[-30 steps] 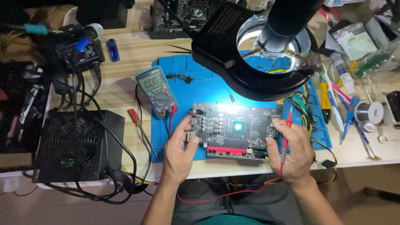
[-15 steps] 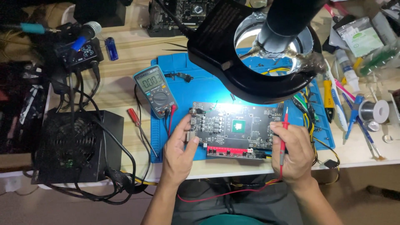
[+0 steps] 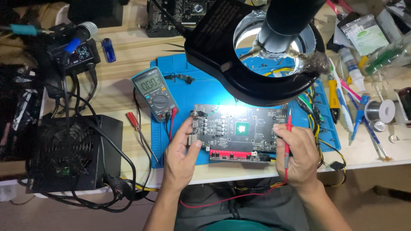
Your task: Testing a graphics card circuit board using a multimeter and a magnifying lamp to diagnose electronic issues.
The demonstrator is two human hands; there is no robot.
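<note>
Both forearms come up from the near edge of the bench, wrists low, hands set either side of the board [image 3: 237, 132]. The left hand [image 3: 182, 156] curls around the board's left end, thumb lying up along the edge and fingers tucked against the bracket side, a loose pinch rather than a fist. The right hand [image 3: 299, 156] is closed around a red probe [image 3: 287, 143], held like a pen; the probe stands nearly straight up and down in the view, tip pointing far, toward the board's right end, with its red lead [image 3: 222, 200] trailing off below the bench edge toward the left.

The board lies flat on the blue mat [image 3: 192, 92], close to the near edge of the bench, long axis running left to right. Its red connector strip faces near, toward the person, and the square chip sits a little right of centre under the glare.

Directly over the far side of the board hangs the big black ring lamp [image 3: 222, 55], its glow spilling onto the mat. Left of the board, a multimeter [image 3: 155, 93] lies tilted on the mat's corner, screen end far, leads plugged at its near end. A red screwdriver [image 3: 135, 122] lies on the wood just left of that, and further left sits a black fan box [image 3: 70, 149] wrapped in cables. Off right, tools and a solder reel [image 3: 379, 110] lie scattered.
</note>
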